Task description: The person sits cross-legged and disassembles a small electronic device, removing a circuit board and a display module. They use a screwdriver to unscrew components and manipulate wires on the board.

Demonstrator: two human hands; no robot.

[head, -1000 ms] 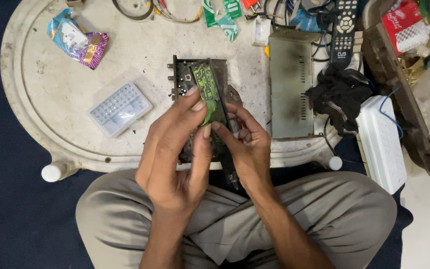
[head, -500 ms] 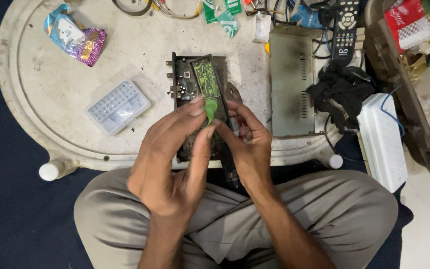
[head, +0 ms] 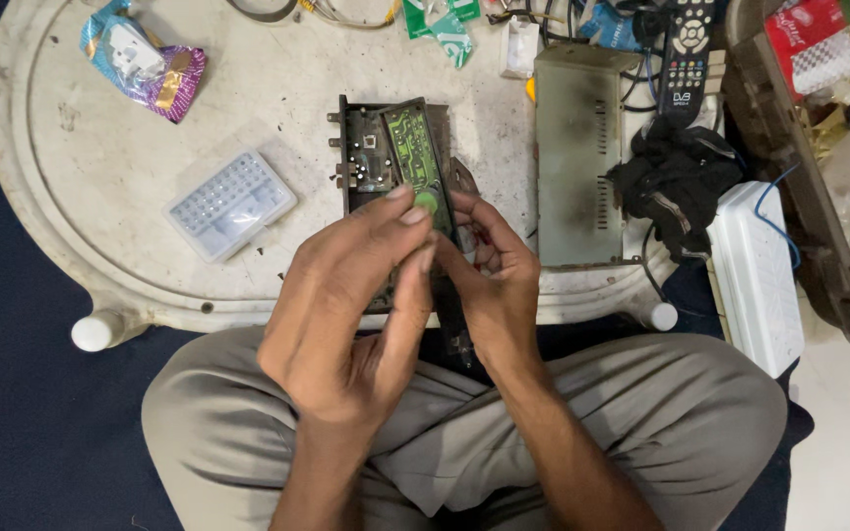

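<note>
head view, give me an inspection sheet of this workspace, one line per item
surface: worn, stained white oval table, low over the person's crossed legs
job's things: green circuit board held tilted over an open dark metal chassis
clutter: clear plastic case, foil packet, grey vented cover, black cloth, remote control, white box
grippers: left hand and right hand both grip the board's near end
cables: loose wires at the far edge; blue wire by the white box
surroundings: dark floor mat; brown tray of packets on the right
</note>
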